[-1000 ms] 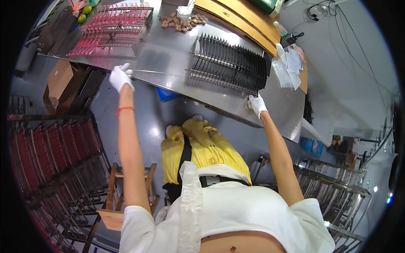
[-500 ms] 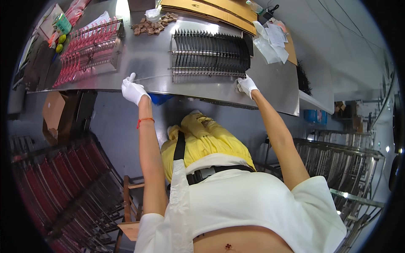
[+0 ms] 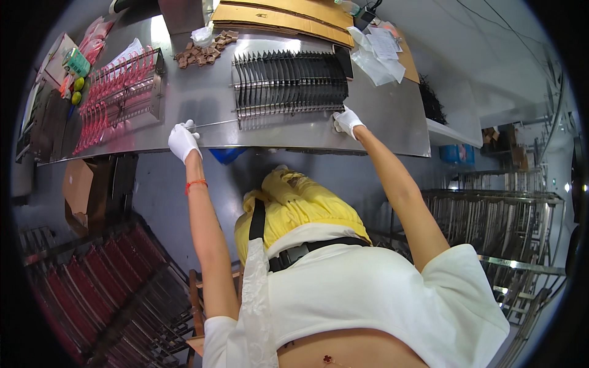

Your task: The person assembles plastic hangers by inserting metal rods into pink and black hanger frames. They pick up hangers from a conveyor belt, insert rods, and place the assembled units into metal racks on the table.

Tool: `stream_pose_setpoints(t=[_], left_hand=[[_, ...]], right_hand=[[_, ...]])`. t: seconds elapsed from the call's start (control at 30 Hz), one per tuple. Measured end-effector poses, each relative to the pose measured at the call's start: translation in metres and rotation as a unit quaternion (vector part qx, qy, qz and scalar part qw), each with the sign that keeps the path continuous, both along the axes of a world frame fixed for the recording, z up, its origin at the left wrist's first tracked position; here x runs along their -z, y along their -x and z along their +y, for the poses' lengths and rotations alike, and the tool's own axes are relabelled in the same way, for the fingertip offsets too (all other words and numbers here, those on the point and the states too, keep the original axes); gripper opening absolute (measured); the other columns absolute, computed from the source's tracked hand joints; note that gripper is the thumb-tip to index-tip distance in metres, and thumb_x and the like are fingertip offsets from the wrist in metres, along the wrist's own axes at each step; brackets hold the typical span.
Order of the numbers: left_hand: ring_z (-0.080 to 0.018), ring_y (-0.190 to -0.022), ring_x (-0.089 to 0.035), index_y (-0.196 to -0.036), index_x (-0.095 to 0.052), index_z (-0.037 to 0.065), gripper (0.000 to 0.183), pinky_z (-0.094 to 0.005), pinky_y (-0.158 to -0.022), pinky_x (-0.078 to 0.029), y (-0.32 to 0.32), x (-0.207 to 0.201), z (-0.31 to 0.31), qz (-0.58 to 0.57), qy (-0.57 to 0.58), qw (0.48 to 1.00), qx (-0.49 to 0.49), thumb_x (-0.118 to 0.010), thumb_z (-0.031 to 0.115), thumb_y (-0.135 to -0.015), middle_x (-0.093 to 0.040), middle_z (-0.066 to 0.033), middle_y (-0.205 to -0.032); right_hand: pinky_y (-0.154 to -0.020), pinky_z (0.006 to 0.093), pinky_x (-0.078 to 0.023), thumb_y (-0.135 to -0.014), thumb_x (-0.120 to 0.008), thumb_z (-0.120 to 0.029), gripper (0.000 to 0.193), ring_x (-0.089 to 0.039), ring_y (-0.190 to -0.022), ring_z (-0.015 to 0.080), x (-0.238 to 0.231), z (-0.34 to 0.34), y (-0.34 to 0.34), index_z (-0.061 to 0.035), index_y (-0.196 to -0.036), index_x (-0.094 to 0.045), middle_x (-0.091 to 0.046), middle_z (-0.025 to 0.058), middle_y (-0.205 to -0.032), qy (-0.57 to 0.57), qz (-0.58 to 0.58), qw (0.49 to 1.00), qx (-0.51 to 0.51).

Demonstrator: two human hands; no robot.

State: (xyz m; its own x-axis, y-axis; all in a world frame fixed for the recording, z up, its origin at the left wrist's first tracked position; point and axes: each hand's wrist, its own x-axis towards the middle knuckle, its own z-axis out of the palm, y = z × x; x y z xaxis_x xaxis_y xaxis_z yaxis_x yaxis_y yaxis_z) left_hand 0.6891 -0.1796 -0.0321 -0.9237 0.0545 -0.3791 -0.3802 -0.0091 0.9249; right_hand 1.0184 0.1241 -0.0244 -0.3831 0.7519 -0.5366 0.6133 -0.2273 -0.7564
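A metal rack (image 3: 293, 112) stands on the steel table, filled with a row of thin black curved pieces (image 3: 291, 80). My left hand (image 3: 183, 141), in a white glove, pinches the left end of a thin metal rod (image 3: 215, 124). That rod runs rightward to the rack's front left corner. At the front right corner, my gloved right hand (image 3: 348, 121) has its fingers curled against the end of the rack's lower bar; the fingertips are partly hidden.
Left on the table (image 3: 202, 92) stands another rack with pink hooked pieces (image 3: 119, 92). Small brown blocks (image 3: 205, 52) lie in a pile behind. Flat cardboard (image 3: 282, 18) and clear plastic bags (image 3: 374, 61) sit at the back. Loaded racks stand low on both sides.
The table and everything on it sit slightly further left in view. My left hand still holds the rod, and my right hand stays at the rack's front right corner.
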Motion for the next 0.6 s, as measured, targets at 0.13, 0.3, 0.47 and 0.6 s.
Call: stream_pose_setpoints(t=[0.13,0.3,0.47,0.6], left_hand=[[-0.0132,-0.042,-0.049,-0.097,-0.059,-0.002,0.030,-0.0275,-0.041,-0.040,-0.017,-0.014,0.005,0.078,-0.035,0.996,-0.029,-0.040,0.021,-0.098,-0.073,-0.0150,-0.101],[-0.0120,-0.041,-0.047,-0.095,-0.057,0.001,0.030,-0.0254,-0.041,-0.038,-0.022,-0.012,0.007,0.047,-0.056,0.997,-0.024,-0.036,0.022,-0.101,-0.072,-0.0154,-0.104],[-0.0118,-0.043,-0.048,-0.094,-0.061,0.002,0.027,-0.0248,-0.043,-0.037,-0.004,0.006,-0.007,0.017,-0.066,0.998,-0.006,-0.040,0.019,-0.096,-0.073,-0.0131,-0.099],[-0.0152,-0.048,-0.057,-0.095,-0.068,0.002,0.032,-0.0303,-0.045,-0.042,-0.052,0.027,0.034,-0.009,0.021,0.976,0.219,-0.048,0.027,-0.097,-0.060,-0.0051,-0.065]], right_hand=[[-0.045,0.0333,-0.042,-0.096,-0.050,-0.004,0.043,-0.049,-0.048,0.0150,0.013,0.012,-0.011,-0.0175,-0.137,-0.047,-0.051,0.0033,-0.065,0.028,0.023,0.999,0.009],[-0.045,0.0346,-0.042,-0.096,-0.049,-0.003,0.043,-0.047,-0.048,0.0151,0.021,0.012,-0.014,-0.0182,-0.137,-0.046,-0.049,0.0021,-0.064,-0.007,0.009,1.000,-0.006],[-0.050,0.0365,-0.046,-0.099,-0.047,-0.006,0.014,-0.046,-0.050,0.0165,0.004,0.001,-0.004,-0.0100,-0.112,-0.048,-0.047,0.0039,-0.065,0.012,0.046,0.999,-0.007],[-0.049,0.0357,-0.045,-0.099,-0.047,-0.006,0.016,-0.046,-0.049,0.0162,0.005,-0.002,-0.005,-0.0104,-0.115,-0.048,-0.047,0.0039,-0.065,0.027,0.048,0.998,0.015]])
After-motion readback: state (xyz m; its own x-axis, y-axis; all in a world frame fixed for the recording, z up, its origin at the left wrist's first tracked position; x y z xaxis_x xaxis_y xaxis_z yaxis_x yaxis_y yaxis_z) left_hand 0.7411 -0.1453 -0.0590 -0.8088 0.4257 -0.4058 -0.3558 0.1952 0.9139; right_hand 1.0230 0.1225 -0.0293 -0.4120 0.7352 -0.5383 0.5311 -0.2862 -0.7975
